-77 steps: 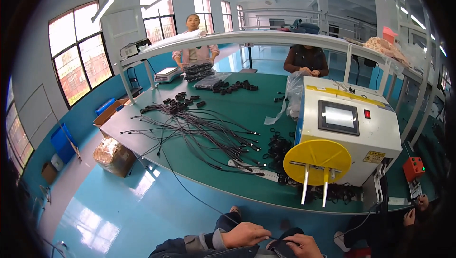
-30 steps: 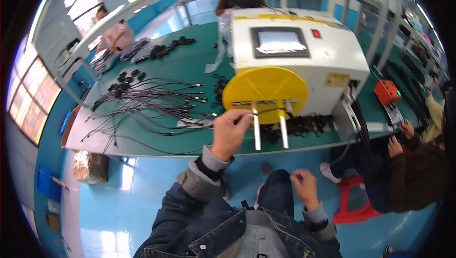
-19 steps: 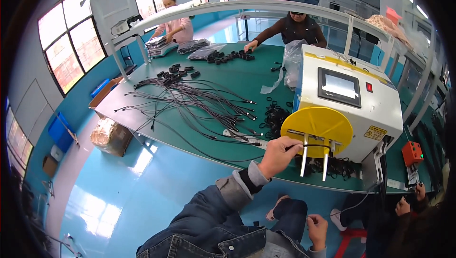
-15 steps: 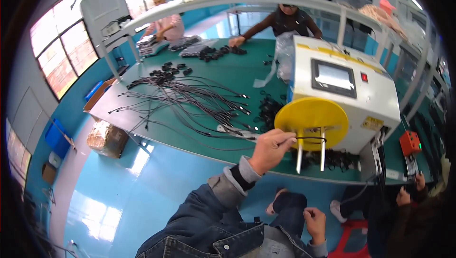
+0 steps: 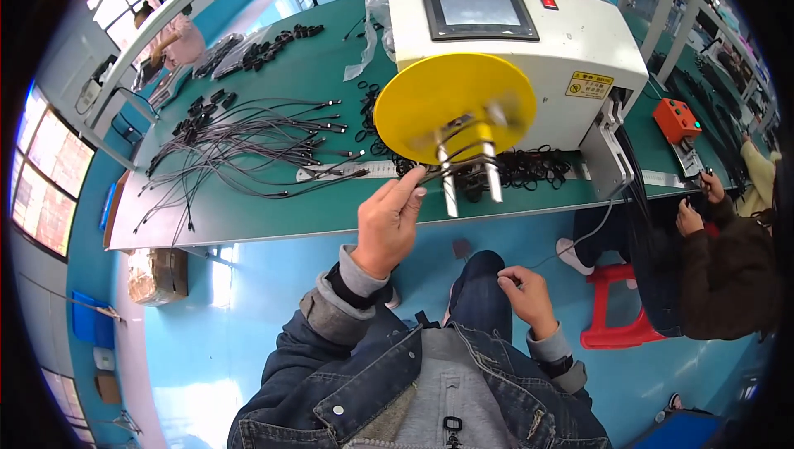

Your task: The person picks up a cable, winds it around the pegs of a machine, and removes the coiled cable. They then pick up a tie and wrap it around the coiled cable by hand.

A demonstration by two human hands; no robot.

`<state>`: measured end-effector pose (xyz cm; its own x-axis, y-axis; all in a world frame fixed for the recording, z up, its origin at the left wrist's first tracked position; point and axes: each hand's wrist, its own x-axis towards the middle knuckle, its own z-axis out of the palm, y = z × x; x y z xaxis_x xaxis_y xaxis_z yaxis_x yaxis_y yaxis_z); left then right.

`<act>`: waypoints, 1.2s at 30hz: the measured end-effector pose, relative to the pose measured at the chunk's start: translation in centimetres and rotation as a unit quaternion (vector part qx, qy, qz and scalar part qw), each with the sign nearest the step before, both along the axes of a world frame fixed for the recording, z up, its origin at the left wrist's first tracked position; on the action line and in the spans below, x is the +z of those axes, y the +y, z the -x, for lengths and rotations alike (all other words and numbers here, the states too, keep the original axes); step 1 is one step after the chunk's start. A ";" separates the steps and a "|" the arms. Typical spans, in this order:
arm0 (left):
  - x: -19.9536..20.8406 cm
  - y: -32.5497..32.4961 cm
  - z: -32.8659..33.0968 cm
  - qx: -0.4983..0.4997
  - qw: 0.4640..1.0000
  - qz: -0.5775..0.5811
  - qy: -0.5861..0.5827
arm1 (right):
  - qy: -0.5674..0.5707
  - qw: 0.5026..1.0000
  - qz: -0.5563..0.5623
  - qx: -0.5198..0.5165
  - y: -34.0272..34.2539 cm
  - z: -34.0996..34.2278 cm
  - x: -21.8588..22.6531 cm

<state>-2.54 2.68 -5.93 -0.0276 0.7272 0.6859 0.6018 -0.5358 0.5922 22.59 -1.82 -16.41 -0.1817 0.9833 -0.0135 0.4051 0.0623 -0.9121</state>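
Raised to the machine's front, my left hand (image 5: 387, 224) pinches a black cable (image 5: 430, 173) beside two metal posts (image 5: 449, 188). The cable passes around these posts, which stick out of a round yellow disc (image 5: 455, 89); part of the disc's middle is motion-blurred. Lower down, over my knee, my right hand (image 5: 531, 298) has its fingers pressed together; what they hold, if anything, I cannot make out. Left of the disc, a spread of black cables (image 5: 248, 147) with plug ends lies on the green table (image 5: 318, 44).
The white machine (image 5: 538, 64) carries a screen (image 5: 481, 15) and a red switch. Coiled black cables (image 5: 533, 166) lie beneath the disc near a metal ruler (image 5: 351, 170). At right, a person's hands work near an orange control box (image 5: 676, 121). A red stool (image 5: 616, 308) stands below.
My view has shifted toward the right and down, so the machine appears higher and further left. My left hand remains by the posts with the cable; my right hand shows more fully above my knee.
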 end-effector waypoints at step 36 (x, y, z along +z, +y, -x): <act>6.2 1.2 -4.0 -0.025 0.950 0.104 0.294 | 0.225 0.933 -0.261 0.106 10.9 4.7 10.2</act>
<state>1.47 3.90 0.22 0.3540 0.8392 0.4128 0.8386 -0.4803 0.2572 17.94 9.12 -6.24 -0.2443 0.7754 0.5823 -0.0837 0.5814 -0.8093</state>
